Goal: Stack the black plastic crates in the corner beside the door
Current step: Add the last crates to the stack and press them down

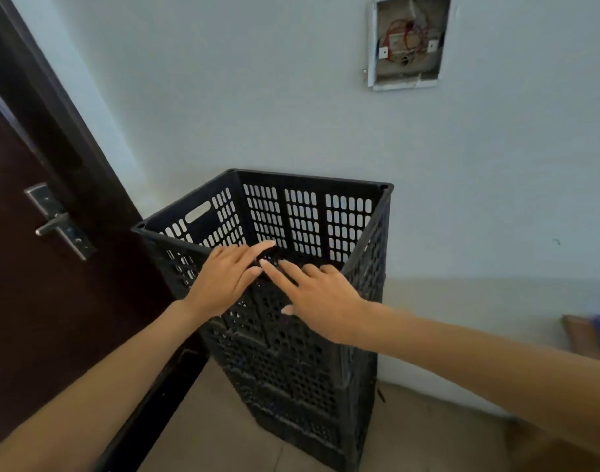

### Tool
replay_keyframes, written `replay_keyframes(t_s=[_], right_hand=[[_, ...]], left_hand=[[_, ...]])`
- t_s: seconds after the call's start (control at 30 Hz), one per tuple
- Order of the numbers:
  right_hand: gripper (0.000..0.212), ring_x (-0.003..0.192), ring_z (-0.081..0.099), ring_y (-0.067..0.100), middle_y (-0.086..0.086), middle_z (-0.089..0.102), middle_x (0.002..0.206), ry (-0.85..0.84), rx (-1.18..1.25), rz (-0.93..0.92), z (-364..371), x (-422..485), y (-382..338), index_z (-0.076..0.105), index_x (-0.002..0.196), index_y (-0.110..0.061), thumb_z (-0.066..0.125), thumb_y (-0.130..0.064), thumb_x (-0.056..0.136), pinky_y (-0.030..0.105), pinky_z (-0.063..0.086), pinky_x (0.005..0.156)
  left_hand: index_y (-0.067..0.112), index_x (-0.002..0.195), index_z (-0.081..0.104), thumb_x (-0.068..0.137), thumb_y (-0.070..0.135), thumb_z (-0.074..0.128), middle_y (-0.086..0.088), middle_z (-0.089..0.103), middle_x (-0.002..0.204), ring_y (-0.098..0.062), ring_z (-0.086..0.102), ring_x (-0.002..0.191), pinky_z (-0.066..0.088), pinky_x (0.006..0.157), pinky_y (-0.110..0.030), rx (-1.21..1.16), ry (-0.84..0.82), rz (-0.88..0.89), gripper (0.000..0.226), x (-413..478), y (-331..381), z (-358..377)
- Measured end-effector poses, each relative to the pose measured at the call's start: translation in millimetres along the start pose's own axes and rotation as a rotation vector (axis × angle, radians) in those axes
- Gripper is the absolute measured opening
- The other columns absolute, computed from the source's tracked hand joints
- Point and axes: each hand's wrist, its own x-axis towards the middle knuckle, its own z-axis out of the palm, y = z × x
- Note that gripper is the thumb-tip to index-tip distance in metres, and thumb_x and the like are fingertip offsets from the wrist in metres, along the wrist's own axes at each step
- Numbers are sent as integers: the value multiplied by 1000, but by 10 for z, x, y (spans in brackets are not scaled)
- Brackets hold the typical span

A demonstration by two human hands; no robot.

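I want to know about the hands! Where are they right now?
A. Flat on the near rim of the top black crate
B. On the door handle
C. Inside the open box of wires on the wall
A: the left hand and right hand lie open on the near rim of the top black crate, away from the door handle.

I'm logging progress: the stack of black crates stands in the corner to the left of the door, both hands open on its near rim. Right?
Not quite. The head view shows the stack of black crates to the right of the door. The left hand and right hand do lie open at its near rim.
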Motion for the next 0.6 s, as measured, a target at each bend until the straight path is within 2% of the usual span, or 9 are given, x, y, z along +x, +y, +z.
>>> replay_keyframes(t_s=[0.03,0.07,0.13,0.23,0.33,0.4,0.47,0.6], right_hand=[[78,109,58,30,10,37,148,39,-60,18,25,6,-1,-12,154,-16,42,-36,101,38,48,72],[79,92,61,27,9,46,136,68,-104,34,41,16,9,-10,154,-15,46,-26,100,36,43,57],[80,74,60,24,7,52,117,64,-142,62,57,27,35,-2,155,-12,51,-14,96,34,31,47],[72,72,63,24,6,54,115,35,-135,98,57,40,34,12,153,-10,52,-16,94,34,28,45],[67,78,64,26,7,54,117,57,-134,78,90,54,74,16,152,-10,48,-18,94,34,35,46],[64,86,65,27,7,54,123,47,-149,56,100,33,165,16,152,-10,39,-21,94,33,36,49],[61,83,67,26,5,55,130,40,-175,61,105,-10,231,17,152,-11,28,-24,93,33,34,49],[58,73,67,25,4,49,142,-3,-139,80,175,-12,282,17,151,-14,41,-28,100,32,35,46]], left_hand=[[30,151,29,104,48,19,6,61,131,-14,55,119,38,99,-35,7,-1,-2,51,0,14,-4],[30,152,28,104,49,19,5,61,132,-15,55,118,39,98,-36,13,-5,2,52,1,25,-14],[28,151,29,103,51,17,3,61,131,-19,56,118,40,98,-39,22,-23,15,53,7,40,-61],[25,149,33,103,51,15,0,61,132,-22,57,118,41,98,-41,35,-32,14,56,8,61,-103],[24,149,34,101,53,12,-1,63,130,-24,57,117,43,96,-41,37,-35,8,60,27,96,-113],[25,150,33,100,53,12,-1,63,128,-24,57,115,43,95,-41,44,-50,10,61,72,144,-105],[25,149,33,99,54,11,0,64,126,-23,57,114,44,94,-40,47,-51,12,61,94,194,-81],[26,148,34,100,53,14,1,64,126,-22,56,114,42,93,-39,35,-36,15,59,71,201,-46]])
